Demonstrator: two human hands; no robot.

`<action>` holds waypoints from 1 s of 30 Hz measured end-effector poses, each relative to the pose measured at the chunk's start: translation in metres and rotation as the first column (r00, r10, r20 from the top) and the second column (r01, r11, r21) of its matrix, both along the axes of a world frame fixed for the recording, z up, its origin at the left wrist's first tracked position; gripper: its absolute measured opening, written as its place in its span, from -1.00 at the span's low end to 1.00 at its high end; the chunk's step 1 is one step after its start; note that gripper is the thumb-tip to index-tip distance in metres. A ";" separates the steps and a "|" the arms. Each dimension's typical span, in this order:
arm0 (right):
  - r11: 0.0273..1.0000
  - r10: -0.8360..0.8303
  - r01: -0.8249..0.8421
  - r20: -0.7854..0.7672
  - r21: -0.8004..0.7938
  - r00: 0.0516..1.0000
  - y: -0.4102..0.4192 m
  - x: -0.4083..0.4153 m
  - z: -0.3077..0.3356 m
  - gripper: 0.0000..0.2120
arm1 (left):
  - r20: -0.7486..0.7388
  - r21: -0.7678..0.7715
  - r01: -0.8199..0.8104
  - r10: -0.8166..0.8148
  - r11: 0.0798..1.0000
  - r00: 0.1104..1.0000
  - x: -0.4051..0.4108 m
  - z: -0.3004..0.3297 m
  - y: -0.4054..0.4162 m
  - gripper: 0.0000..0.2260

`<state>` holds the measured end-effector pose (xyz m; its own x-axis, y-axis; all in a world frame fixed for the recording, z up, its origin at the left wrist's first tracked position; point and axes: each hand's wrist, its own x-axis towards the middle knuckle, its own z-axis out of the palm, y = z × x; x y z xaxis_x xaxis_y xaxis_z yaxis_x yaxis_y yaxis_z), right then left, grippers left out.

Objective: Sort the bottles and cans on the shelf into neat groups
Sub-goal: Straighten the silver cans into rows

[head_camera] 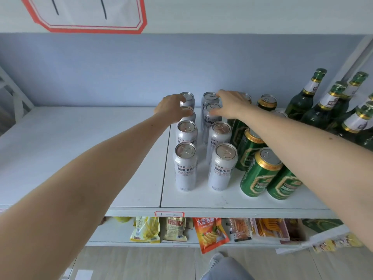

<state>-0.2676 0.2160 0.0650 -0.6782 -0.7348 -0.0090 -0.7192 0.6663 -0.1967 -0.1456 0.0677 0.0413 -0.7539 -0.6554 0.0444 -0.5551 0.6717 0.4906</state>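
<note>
Tall white cans point(185, 166) stand in two rows running back on the white shelf point(84, 150). My left hand point(172, 107) curls around the second-from-back can of the left row point(188, 115). My right hand point(230, 104) reaches over the right row, fingers on the tops of its two rear white cans point(211, 118). Green cans with gold rims point(260, 172) stand right of the white ones, partly under my right forearm. Green glass bottles point(302, 98) with white neck labels cluster at the far right.
The shelf's left half is bare. A blue wall backs the shelf, with a red-bordered sign point(86, 15) above. Snack bags point(211, 233) hang on the lower shelf below the front edge. A price tag point(169, 214) sits on the shelf lip.
</note>
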 end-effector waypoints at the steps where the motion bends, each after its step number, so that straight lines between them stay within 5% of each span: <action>1: 1.000 0.006 -0.006 0.019 0.006 1.000 -0.006 -0.003 -0.005 -0.38 | 0.016 0.017 0.009 -0.009 1.000 1.000 -0.004 -0.002 0.000 -0.51; 8: 1.000 -0.014 0.014 0.010 0.026 1.000 -0.025 -0.017 -0.025 -0.53 | 0.067 -0.016 -0.011 0.012 1.000 0.998 -0.024 -0.009 0.001 -0.56; 18: 0.999 -0.026 0.025 0.046 0.026 0.999 -0.017 -0.018 -0.019 -0.35 | 0.021 0.050 0.042 -0.043 0.998 0.999 -0.022 -0.006 -0.006 -0.49; 30: 0.989 0.026 -0.030 0.026 0.143 0.999 -0.019 -0.022 -0.012 -0.48 | 0.016 0.115 0.028 -0.030 0.993 0.999 -0.025 -0.011 -0.014 -0.47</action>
